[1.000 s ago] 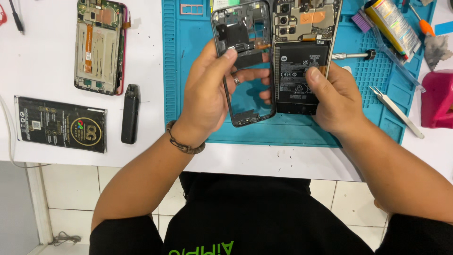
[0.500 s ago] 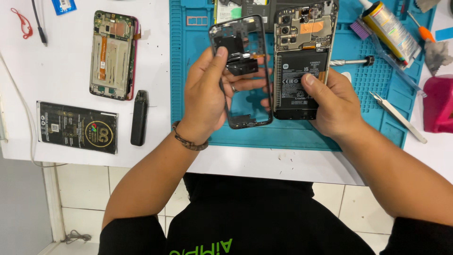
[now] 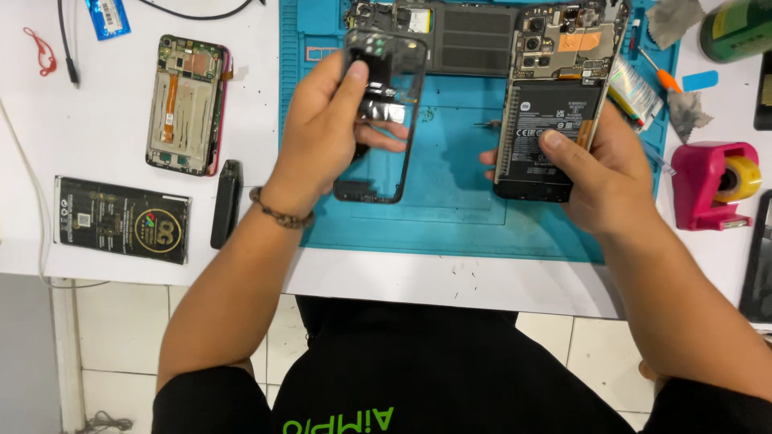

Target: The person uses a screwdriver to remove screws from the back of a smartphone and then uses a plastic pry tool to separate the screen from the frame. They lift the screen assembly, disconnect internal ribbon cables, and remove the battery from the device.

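A person at a white worktop [image 3: 450, 277] has an opened phone in two parts, one in each hand, both over a blue mat [image 3: 450, 209].

The left hand [image 3: 322, 133] holds a black frame [image 3: 378, 120], a thin rectangular shell with an empty middle through which the mat shows. It is lifted and tilted, its near end low over the mat, probably so that its inner side can be looked over. The fingers [image 3: 378, 145] are closed on it: the thumb lies across the far left corner, and the fingertips curl in behind and show through the opening.

To the right, and apart from the frame, the right hand [image 3: 607, 181] grips the phone body [image 3: 547, 104], which faces up with its battery, boards and camera parts bare. The thumb presses on the battery's near end; the other fingers wrap under the near edge, mostly hidden. Its far end seems to rest on the mat, likely to steady it.

At the mat's far edge, between the hands, lies another opened device [image 3: 450, 36]. Left of the mat lie a second stripped phone [image 3: 185, 104] with a red rim, a small black bar [image 3: 227, 202] and a black card [image 3: 121, 219]. On the right stands a pink tape dispenser [image 3: 712, 185], and far right, a screwdriver [image 3: 655, 71] and a green roll [image 3: 736, 28].
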